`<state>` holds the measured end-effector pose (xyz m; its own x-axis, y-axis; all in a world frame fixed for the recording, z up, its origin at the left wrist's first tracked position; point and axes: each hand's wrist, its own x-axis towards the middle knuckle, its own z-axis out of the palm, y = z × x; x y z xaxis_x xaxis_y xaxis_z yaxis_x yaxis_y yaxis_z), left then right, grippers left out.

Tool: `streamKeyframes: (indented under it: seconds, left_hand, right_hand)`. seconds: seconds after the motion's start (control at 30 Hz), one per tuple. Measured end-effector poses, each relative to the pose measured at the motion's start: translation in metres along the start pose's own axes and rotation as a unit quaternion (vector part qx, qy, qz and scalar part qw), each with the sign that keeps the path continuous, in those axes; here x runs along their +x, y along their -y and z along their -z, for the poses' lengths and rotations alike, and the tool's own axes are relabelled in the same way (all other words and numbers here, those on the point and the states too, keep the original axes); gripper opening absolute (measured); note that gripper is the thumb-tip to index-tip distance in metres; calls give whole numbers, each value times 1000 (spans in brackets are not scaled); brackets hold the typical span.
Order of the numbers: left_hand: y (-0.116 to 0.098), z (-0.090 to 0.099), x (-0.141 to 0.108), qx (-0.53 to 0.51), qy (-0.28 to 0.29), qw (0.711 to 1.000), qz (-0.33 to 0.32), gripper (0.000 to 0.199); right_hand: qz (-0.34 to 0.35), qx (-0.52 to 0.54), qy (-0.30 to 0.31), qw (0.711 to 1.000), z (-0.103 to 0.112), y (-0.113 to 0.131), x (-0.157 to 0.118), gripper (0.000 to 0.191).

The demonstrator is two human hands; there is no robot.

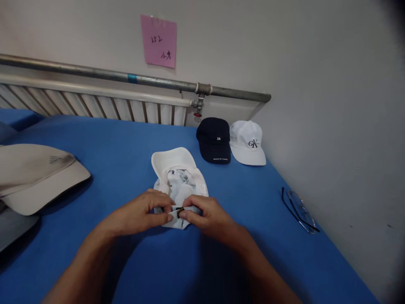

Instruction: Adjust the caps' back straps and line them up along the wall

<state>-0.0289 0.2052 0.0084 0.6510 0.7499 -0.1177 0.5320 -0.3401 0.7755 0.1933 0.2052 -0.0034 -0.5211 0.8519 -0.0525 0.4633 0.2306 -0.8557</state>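
A white cap [173, 160] lies upside down on the blue surface [126, 169], its brim pointing away from me and its inside showing. My left hand [147, 213] pinches the cap's back strap from the left, thumb and fingers pressed together. From the right, my right hand [205, 213] pinches the same strap beside a small dark buckle [179, 212]. The hands are close together, a small gap between their fingertips. Part of the strap is hidden under the fingers.
A navy cap [213, 139] and a white cap with black letters [248, 143] sit at the back right. Eyeglasses [300, 211] lie near the right edge. Beige and grey caps [41, 173] are at the left. Behind the surface are a radiator [104, 105] and a pipe [95, 72].
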Motion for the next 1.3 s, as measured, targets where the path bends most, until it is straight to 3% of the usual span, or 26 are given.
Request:
streamKeyframes:
  seconds: [0.2, 0.37, 0.8, 1.0, 1.3]
  left_hand:
    - [0, -4, 3, -40, -36, 998, 35, 18]
    - [1, -8, 4, -88, -59, 993, 50, 13]
    - [8, -10, 9, -312, -25, 949, 25, 17]
    - [9, -12, 6, -320, -25, 947, 19, 18]
    - [1, -10, 5, -250, -60, 966, 28, 20]
  right_hand:
    - [37, 1, 31, 999, 1, -1, 0, 19]
    - [51, 9, 19, 998, -1, -2, 1, 11]
    - [59, 17, 14, 998, -3, 1, -3, 5]
    - [64, 25, 13, 998, -7, 0, -6, 11]
    - [50, 26, -13, 998, -16, -3, -6, 22]
